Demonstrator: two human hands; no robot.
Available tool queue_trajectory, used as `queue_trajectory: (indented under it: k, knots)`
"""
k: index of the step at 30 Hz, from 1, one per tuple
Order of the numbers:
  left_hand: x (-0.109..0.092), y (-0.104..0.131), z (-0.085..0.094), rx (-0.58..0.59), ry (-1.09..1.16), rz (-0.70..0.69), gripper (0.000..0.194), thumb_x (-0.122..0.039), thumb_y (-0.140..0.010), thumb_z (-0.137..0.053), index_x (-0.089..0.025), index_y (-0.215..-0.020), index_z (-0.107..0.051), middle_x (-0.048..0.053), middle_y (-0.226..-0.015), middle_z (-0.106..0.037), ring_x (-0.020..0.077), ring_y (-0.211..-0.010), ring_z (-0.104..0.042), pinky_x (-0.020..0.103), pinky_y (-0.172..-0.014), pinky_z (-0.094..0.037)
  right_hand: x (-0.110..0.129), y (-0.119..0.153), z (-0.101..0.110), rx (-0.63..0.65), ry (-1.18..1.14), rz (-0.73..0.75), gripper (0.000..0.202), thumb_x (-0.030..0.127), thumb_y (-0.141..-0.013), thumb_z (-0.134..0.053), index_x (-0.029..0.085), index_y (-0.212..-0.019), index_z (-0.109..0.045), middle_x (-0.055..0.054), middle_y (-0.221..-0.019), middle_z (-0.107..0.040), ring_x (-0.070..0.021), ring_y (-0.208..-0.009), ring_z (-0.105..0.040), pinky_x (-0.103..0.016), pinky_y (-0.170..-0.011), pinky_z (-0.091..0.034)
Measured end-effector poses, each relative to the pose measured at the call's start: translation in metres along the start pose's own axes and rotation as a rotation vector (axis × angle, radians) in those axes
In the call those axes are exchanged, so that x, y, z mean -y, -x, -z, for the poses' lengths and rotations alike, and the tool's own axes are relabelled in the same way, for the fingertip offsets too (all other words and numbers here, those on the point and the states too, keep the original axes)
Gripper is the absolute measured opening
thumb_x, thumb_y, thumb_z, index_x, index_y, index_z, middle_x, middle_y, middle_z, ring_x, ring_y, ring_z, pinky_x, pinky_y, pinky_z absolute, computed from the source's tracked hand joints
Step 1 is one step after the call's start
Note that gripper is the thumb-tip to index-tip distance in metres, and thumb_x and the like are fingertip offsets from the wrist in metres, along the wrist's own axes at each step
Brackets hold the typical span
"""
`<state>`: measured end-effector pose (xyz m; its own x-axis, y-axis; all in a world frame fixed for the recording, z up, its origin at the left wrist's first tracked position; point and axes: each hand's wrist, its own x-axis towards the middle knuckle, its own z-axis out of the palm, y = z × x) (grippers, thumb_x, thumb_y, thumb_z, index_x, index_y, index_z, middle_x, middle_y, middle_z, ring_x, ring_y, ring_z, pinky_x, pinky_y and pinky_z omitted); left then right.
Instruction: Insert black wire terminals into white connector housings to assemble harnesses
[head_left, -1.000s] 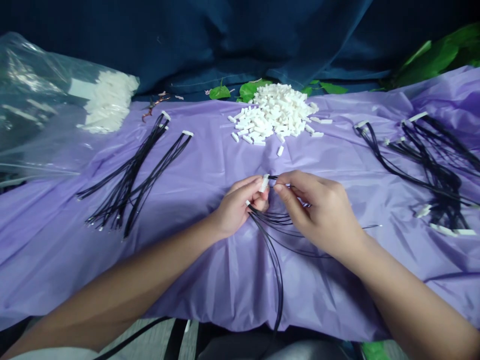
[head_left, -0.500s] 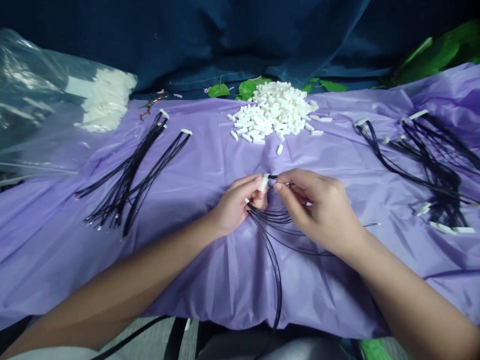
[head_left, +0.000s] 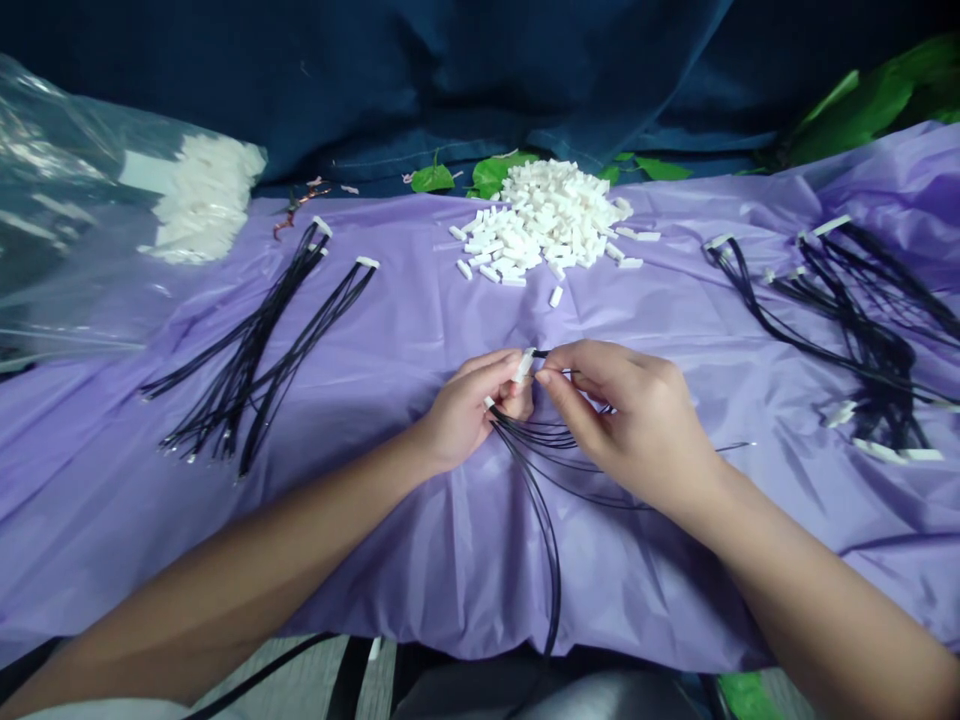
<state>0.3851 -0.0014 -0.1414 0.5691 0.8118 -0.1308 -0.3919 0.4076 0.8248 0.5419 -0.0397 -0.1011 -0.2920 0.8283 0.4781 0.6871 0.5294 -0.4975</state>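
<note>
My left hand [head_left: 472, 410] is closed, pinching a white plastic connector housing [head_left: 523, 366] between thumb and fingers. A second white connector [head_left: 490, 403] pokes out lower in the same hand, and black wires [head_left: 540, 435] run from it to the right and down. Close against the housing's right side, my right hand [head_left: 622, 400] pinches a thin black wire [head_left: 540, 353] near its end. Whether the wire tip sits inside the housing cannot be made out. More loose wires pass beneath my right hand, and one bare end [head_left: 752, 444] shows beyond it.
A heap of white connector housings [head_left: 555, 220] lies at the back middle. Wire bundles with white connectors lie at left [head_left: 262, 340] and right [head_left: 862, 340]. A clear bag [head_left: 82, 220] of white pieces is at far left. A purple sheet [head_left: 420, 310] covers the table.
My right fingertips have moved slightly left, nearer the housing. My left hand keeps its pinch. The whole view has shifted a little.
</note>
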Motion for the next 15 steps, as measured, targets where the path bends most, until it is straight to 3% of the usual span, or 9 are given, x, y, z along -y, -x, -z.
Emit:
queue_trajectory:
  k: [15]
  knots:
    - [0.0023,-0.0007,0.0018,-0.032,-0.064,0.024,0.03,-0.035,-0.086,-0.05,-0.015,-0.065,-0.046,-0.002,-0.056,-0.035,0.0074,-0.051,-0.035,0.022,-0.052,-0.031,0.0005,0.004,-0.0049,-0.001,0.148,0.02,0.009,0.022,-0.093,-0.049,0.017,-0.091,-0.056,-0.002,-0.075,-0.062,-0.0115,-0.062,-0.057,-0.022,-0.056,-0.041]
